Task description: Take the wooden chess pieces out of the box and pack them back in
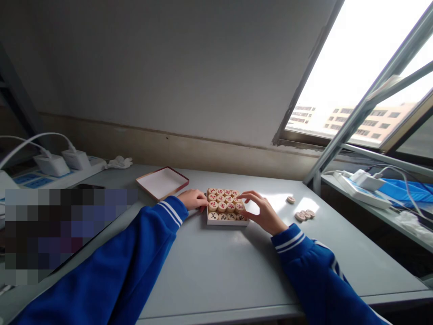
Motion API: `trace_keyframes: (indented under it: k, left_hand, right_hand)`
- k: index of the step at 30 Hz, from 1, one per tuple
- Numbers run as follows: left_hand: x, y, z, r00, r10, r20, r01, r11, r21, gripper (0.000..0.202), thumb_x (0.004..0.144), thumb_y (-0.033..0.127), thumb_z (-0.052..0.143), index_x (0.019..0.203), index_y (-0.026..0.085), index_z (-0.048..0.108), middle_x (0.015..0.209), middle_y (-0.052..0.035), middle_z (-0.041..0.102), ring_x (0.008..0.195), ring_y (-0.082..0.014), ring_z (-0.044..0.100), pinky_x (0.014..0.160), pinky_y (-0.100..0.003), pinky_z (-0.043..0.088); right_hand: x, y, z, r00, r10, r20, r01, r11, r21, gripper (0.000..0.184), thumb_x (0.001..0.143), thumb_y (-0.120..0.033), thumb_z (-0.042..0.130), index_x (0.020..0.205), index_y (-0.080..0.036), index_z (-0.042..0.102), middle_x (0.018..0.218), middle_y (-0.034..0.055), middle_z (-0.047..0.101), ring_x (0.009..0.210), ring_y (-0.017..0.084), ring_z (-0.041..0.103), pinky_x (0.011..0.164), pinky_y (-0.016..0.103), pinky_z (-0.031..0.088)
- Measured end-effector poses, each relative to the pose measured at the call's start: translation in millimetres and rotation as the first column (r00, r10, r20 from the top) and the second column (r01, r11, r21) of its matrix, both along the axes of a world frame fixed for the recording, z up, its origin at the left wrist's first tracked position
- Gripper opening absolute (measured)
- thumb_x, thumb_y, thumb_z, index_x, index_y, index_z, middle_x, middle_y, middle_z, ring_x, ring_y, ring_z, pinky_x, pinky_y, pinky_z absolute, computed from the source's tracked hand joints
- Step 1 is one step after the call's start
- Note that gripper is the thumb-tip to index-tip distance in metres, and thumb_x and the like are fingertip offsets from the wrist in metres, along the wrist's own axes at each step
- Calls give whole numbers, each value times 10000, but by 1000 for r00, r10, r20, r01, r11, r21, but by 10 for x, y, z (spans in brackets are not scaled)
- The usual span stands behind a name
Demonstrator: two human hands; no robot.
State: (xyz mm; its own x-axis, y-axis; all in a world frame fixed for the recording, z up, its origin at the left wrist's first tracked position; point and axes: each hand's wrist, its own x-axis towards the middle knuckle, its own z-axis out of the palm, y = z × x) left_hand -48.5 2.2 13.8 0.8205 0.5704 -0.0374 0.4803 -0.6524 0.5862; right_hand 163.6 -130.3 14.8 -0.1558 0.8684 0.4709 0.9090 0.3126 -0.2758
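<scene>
Blue sleeves [111, 266]: nearest of all, reaching in from the lower left and lower right, with white stripes round each cuff.
Tabletop [203, 275]: pale grey and smooth, bright with window light towards the right.
Box [227, 222]: shallow, white-walled, lying flat near the middle of the tabletop, between the two hands.
Round pieces [221, 207]: wooden discs set in rows inside the box; those in the row nearest the camera carry black characters, those in the rows behind carry red ones.
Left hand [192, 199]: at the box's left side, fingers close together with their tips at the wall; whether they grip it, I cannot tell.
Right hand [261, 212]: over the box's right side, thumb and forefinger wide apart, the thumb by the near right corner, the forefinger farther back by the red discs.
Lid [163, 181]: lying with its pale inside up, beyond the left hand, apart from the box.
Loose discs: one [290, 199] alone to the right of the right hand, and a small overlapping row [305, 215] nearer the camera.
Power strips: one at left [96, 166] with white chargers, another [363, 192] on the right-hand shelf.
</scene>
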Motion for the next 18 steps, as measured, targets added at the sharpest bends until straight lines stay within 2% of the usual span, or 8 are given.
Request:
trace_keyframes:
  k: [4,6,8,10,11,13,15,18]
  left_hand:
    - [19,-47,39,997,43,-60,-43,999,4,303,664,294,389,484,162,594,595,-13,559,622,-130,493,628,-217,343]
    - [33,-74,56,996,57,-66,-57,998,1,312,665,295,383,490,168,609,644,-13,581,645,-131,501,640,-217,345]
    - [48,-95,65,993,89,-79,-88,996,9,312,664,316,394,503,165,615,670,-15,588,638,-133,501,623,-222,345]
    - [64,-112,66,982,153,-108,-150,988,32,309,659,344,414,522,156,616,644,-19,578,608,-136,495,585,-233,339]
    - [72,-120,64,975,187,-121,-183,982,45,310,658,359,423,535,152,619,616,-20,569,592,-139,492,566,-238,333]
    - [87,-138,60,962,243,-127,-238,970,58,320,661,378,430,562,147,629,571,-20,558,576,-145,494,543,-242,325]
    - [103,-161,54,950,294,-104,-289,955,63,328,666,385,430,580,148,640,572,-27,572,587,-151,508,539,-244,325]
    - [126,-199,46,928,368,-50,-364,928,79,336,677,389,418,589,165,653,627,-39,613,623,-161,530,552,-247,336]
  right_hand:
    - [252,-28,73,932,-315,179,302,949,95,230,810,-343,460,998,-248,553,1030,53,578,911,210,527,751,364,357]
    - [501,-39,79,785,-566,253,543,824,160,242,800,-295,459,1006,-218,562,1061,81,565,977,251,487,759,394,335]
    - [776,-57,51,601,-741,300,746,654,123,288,763,-270,494,1024,-172,564,1088,128,542,999,292,460,746,422,323]
    - [1015,-85,5,504,-800,325,849,527,-19,257,765,-257,468,958,-150,600,1038,155,559,962,306,474,714,428,317]
    - [1107,-100,-16,494,-807,323,864,496,-82,249,779,-259,440,919,-155,618,1010,153,570,941,301,485,705,425,312]
    - [1216,-120,-38,510,-803,308,860,489,-147,263,798,-275,401,856,-175,637,964,133,588,918,285,496,702,415,298]
    - [1216,-115,-26,542,-799,260,840,525,-136,249,785,-327,433,832,-195,639,941,103,598,915,276,495,709,407,287]
    - [974,-60,35,664,-744,79,748,660,-70,270,751,-437,479,832,-227,628,894,54,615,823,239,519,702,387,283]
